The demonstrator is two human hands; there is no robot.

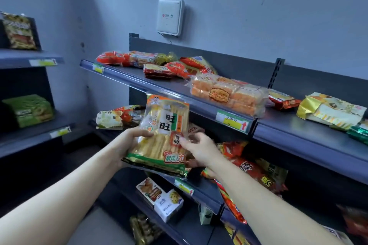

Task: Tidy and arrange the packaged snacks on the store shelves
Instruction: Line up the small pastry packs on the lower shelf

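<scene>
A grey-blue wall (258,6) fills the view from 10 to 2 o'clock. Against it stands a dark rack whose top shelf (282,123) runs from the centre out to 3 o'clock, with a middle shelf (207,195) below it toward 5 o'clock. A second rack (29,57) stands at 9 o'clock. Two bare forearms reach in from 7 and 5 o'clock and meet just below centre at a cracker bag (165,135). The bag is held upright and slightly tilted in the air, in front of the rack, its top edge level with the top shelf's front rail, its foot above the middle shelf's rail. The left grip (129,141) is curled round the bag's edge at its 9 o'clock side, thumb on the front. The right grip (201,149) pinches the bag at its 3 o'clock side, thumb pressed on the red label, fingers behind. On the top shelf, at 2 o'clock from the bag, lies a clear cake pack (227,93), overhanging the front rail. A yellow bag (330,109) lies flat near 3 o'clock. Red bags (159,70) lie jumbled at 12 o'clock. More red packs (253,169) are heaped on the middle shelf beside the right wrist. A green bag (29,110) stands on the second rack. Two boxes (159,197) sit touching at 6 o'clock. A white unit (170,17) hangs on the wall at 12 o'clock. A price tag (233,120) sits on the rail under the cake pack.
</scene>
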